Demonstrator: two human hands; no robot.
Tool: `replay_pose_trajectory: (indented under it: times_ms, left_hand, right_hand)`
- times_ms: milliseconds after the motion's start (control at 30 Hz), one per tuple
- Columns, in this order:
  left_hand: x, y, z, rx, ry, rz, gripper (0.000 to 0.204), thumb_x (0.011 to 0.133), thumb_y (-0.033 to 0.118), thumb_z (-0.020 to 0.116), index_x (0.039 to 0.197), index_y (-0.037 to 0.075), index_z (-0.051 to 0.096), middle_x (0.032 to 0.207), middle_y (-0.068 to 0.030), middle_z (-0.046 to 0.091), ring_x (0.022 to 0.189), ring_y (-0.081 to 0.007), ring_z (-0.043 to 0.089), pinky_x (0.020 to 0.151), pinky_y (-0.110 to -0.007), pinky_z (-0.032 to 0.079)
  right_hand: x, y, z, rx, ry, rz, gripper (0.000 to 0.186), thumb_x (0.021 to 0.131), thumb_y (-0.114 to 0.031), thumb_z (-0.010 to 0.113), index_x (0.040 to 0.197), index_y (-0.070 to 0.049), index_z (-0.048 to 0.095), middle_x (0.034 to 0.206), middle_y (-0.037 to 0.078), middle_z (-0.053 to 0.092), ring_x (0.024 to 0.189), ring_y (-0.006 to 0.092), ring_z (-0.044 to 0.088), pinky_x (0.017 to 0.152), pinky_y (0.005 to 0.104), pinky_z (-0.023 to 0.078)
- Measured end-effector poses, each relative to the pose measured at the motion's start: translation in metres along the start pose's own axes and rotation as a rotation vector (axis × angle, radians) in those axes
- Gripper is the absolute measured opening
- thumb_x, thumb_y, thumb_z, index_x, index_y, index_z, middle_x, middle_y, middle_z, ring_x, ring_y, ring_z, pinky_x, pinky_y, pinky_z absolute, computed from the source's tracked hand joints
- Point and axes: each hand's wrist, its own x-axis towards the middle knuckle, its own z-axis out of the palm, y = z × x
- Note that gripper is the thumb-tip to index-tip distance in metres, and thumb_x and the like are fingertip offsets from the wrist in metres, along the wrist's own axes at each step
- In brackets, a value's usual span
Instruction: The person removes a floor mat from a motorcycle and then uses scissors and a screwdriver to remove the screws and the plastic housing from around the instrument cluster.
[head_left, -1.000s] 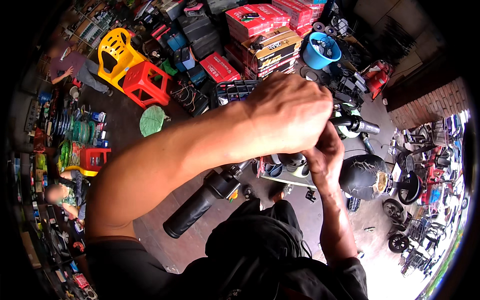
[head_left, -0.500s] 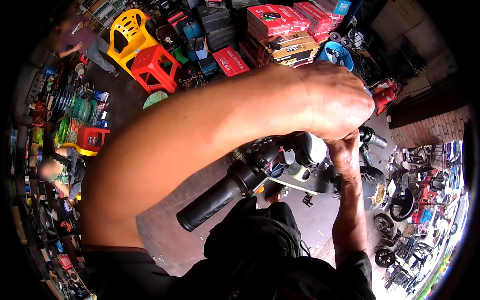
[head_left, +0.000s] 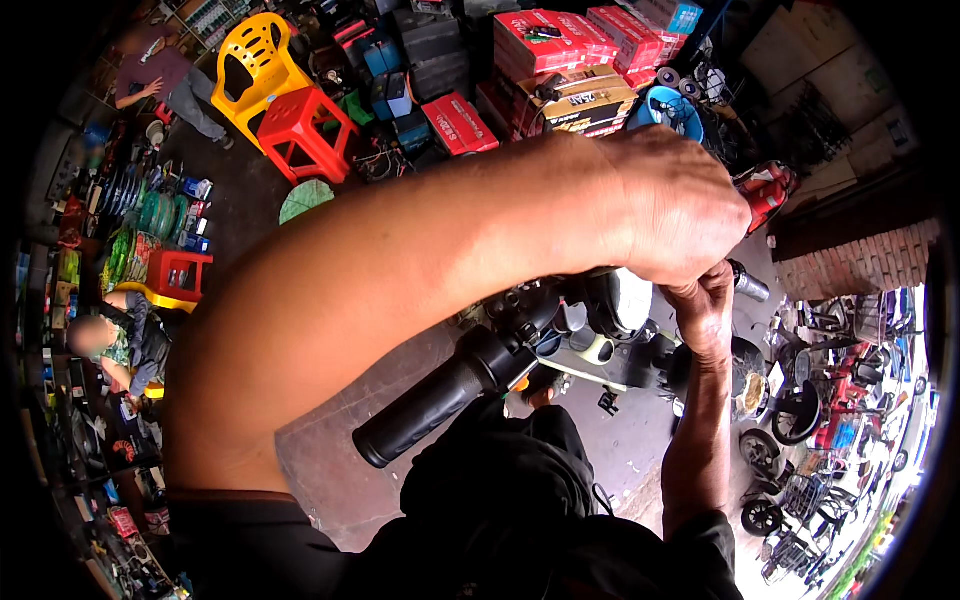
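My left arm reaches across the view, and my left hand (head_left: pixel 690 205) is curled closed with its back toward me. Just below it, my right hand (head_left: pixel 705 315) is also closed, its fingers bunched against the underside of the left one. Whatever the two hands grip is hidden behind the left hand and cannot be made out. Beneath my left forearm lies the black left handlebar grip (head_left: pixel 425 405) of an electric scooter or bike. The far handlebar grip (head_left: pixel 750 283) shows beyond my right hand. A white rounded part (head_left: pixel 632 303) sits between the two grips.
Red cartons (head_left: pixel 540 42) and black batteries are stacked ahead. A red stool (head_left: pixel 305 130) and a yellow chair (head_left: pixel 255 70) stand at the far left. One person (head_left: pixel 165 85) stands behind them; another (head_left: pixel 125 340) sits at left. Parked bikes (head_left: pixel 800 480) line the right.
The view has shifted slightly. My right hand has turned a little, so more of its bent fingers show below the left hand. Both hands stay closed together.
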Motion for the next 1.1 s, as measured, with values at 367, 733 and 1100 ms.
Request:
replay_pose_trajectory:
  times_ms: [367,733,1100]
  left_hand:
    - [0.002,0.005,0.000,0.049,0.032,-0.121,0.025,0.081,0.023,0.066,0.088,0.000,0.059,0.072,-0.0198,0.064,0.079,-0.0365,0.065,0.072,-0.046,0.050]
    - [0.008,0.007,0.005,0.173,0.055,-0.096,0.030,0.081,0.032,0.068,0.083,0.003,0.060,0.074,-0.0128,0.065,0.071,-0.0347,0.065,0.060,-0.045,0.048]
    - [0.010,0.011,0.004,0.225,-0.131,-0.295,0.036,0.084,0.032,0.066,0.101,0.003,0.053,0.090,-0.0171,0.061,0.084,-0.0363,0.061,0.070,-0.047,0.047]
  right_hand:
    - [0.006,-0.003,0.018,0.145,-0.008,-0.108,0.012,0.090,-0.013,0.067,0.095,-0.002,0.066,0.094,0.001,0.067,0.086,0.0062,0.056,0.077,0.0227,0.045]
    - [0.008,0.001,0.022,-0.054,-0.033,-0.222,0.019,0.091,-0.019,0.067,0.099,-0.002,0.065,0.090,0.004,0.066,0.087,0.0098,0.059,0.080,0.0277,0.047]
    - [0.015,0.005,0.029,0.132,-0.089,-0.292,0.018,0.087,-0.013,0.069,0.098,0.000,0.065,0.098,0.005,0.064,0.092,0.0104,0.058,0.082,0.0297,0.048]
